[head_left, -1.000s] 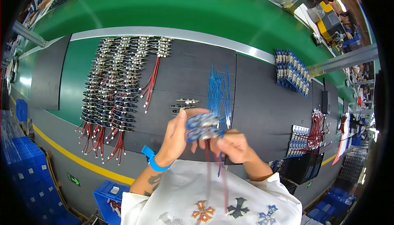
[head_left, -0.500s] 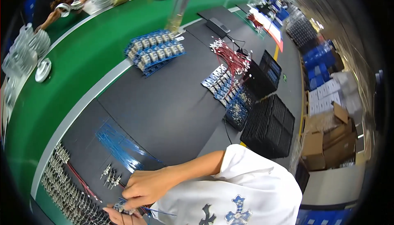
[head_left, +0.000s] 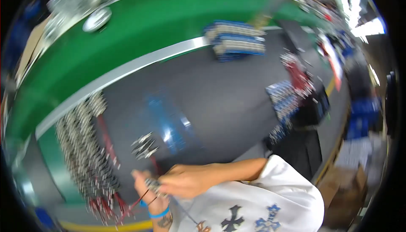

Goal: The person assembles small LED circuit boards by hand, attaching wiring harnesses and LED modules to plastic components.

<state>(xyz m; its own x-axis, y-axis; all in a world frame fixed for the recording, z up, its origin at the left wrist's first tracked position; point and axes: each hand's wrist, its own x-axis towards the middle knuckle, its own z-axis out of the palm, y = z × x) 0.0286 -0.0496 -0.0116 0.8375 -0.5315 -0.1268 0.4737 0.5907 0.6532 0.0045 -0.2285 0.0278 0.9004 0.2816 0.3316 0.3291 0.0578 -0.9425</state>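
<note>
- Down low over the dark bench (head_left: 220, 105), a small bundle of wired parts (head_left: 153, 185) is held between both hands.
- It is pinched by the left hand (head_left: 146, 189) from below and the right hand (head_left: 186, 180) from the side, so the hands are close together.
- Thin red wires (head_left: 135, 204) hang down, soft and bendy.
- It looks light and easily bent, so it is best held by the hard little ends.

The person wears a white short-sleeved T-shirt (head_left: 270, 198) printed with dark, blue and orange cross shapes. A blue wristband (head_left: 157, 213) circles the left wrist, a dark tattoo just below it.
</note>
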